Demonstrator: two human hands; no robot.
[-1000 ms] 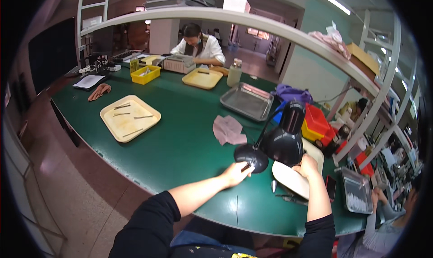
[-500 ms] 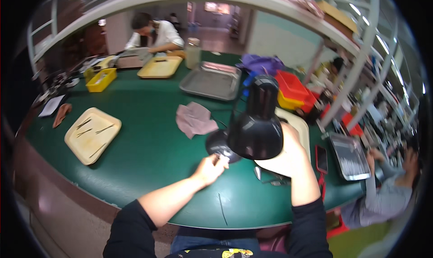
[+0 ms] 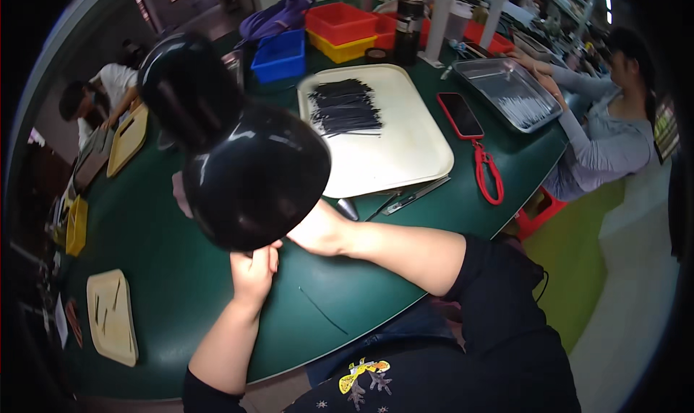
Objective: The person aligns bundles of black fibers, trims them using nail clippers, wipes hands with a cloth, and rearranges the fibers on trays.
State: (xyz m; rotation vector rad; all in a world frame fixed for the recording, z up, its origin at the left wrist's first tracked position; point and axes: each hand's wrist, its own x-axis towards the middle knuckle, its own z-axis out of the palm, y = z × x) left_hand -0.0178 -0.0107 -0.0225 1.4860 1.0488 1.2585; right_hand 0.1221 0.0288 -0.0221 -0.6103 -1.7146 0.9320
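Black desk lamp (image 3: 238, 153) up close and large in the middle of the view, its glossy dome shade tipped down over the green table (image 3: 181, 283) and hiding much of what lies beneath. Left hand (image 3: 253, 272) just under the shade's lower rim, fingertips up against the rim or right behind it; fingers curled together, though whether gripping the rim or something small under it cannot be told. Right hand (image 3: 318, 229) reaching in from the right beneath the shade, only wrist and heel of the palm showing; fingers hidden by the lamp, so their spread and any hold cannot be told.

Just beyond the right wrist, a cream tray (image 3: 405, 153) with a heap of thin black strips (image 3: 345, 106) near its far end. Tweezers-like metal tools (image 3: 412, 195) at the tray's near edge. A single thin black strand (image 3: 323, 310) lying alone on the table near the body.

Red phone (image 3: 460, 114) with a red lanyard (image 3: 489, 173) right of the tray, then a steel tray (image 3: 510, 93) in front of a seated person in grey (image 3: 600, 138). Blue bin (image 3: 280, 53), red bin (image 3: 340, 21) at the far side. Another cream tray (image 3: 112, 326) far left; another person (image 3: 108, 88) beyond.
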